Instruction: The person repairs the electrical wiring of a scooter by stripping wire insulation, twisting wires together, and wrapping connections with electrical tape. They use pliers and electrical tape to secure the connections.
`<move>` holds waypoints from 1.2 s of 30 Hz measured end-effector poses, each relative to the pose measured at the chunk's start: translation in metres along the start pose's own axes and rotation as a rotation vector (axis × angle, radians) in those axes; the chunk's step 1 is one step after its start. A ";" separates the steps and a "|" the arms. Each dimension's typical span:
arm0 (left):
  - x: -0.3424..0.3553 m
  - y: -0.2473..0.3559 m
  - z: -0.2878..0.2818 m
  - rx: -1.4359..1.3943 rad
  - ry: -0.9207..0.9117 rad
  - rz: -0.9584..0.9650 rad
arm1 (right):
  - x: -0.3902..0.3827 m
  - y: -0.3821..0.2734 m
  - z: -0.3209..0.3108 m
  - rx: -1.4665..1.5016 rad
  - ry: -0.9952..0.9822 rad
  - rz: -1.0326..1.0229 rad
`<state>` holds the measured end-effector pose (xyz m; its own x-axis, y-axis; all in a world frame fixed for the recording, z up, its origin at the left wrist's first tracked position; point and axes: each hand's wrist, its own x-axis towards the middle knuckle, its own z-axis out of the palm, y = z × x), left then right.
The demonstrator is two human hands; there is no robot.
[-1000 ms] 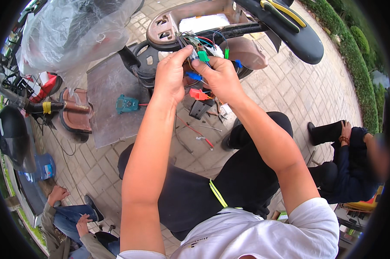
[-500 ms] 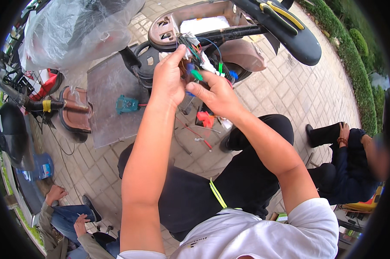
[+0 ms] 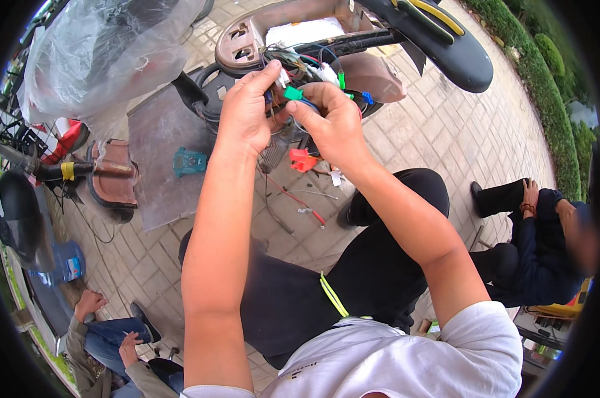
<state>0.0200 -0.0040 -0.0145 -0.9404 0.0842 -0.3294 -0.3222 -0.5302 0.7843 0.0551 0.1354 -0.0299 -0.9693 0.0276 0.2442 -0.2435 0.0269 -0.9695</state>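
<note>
Both hands are raised in front of a bundle of coloured wires (image 3: 308, 61) at the bared frame of a scooter. My left hand (image 3: 245, 109) is closed, its thumb pressed beside a white plastic connector (image 3: 283, 78); its fingertips are partly hidden. My right hand (image 3: 333, 123) pinches a green plug connector (image 3: 292, 93) with blue wire running back under the fingers. The green connector sits just right of the white one, apart from it. A second green connector (image 3: 341, 81) and a blue connector (image 3: 367, 97) hang beyond my right knuckles.
Yellow-handled pliers (image 3: 439, 16) lie on the black seat (image 3: 456, 56). A teal box-shaped device (image 3: 189, 162) rests on the footboard (image 3: 157, 132). Below my hands are a red connector (image 3: 302, 159) and loose wires (image 3: 293, 196). People sit at lower left (image 3: 101, 331) and right (image 3: 545, 232).
My right hand has turned and raised the green connector toward the white one, so it shows more plainly. Both hands have shifted slightly left in view along with the surroundings.
</note>
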 end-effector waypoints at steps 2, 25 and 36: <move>0.000 -0.004 0.002 -0.037 0.021 0.007 | 0.002 -0.003 0.002 -0.024 0.056 0.004; 0.009 -0.029 0.010 -0.264 0.040 0.245 | 0.020 -0.008 0.001 -0.385 -0.123 0.071; 0.009 -0.027 0.004 -0.205 0.002 0.240 | 0.023 -0.025 0.000 -0.393 -0.168 0.231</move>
<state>0.0201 0.0146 -0.0363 -0.9867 -0.0650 -0.1490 -0.0627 -0.6937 0.7176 0.0384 0.1356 -0.0002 -0.9964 -0.0840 -0.0143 -0.0220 0.4150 -0.9095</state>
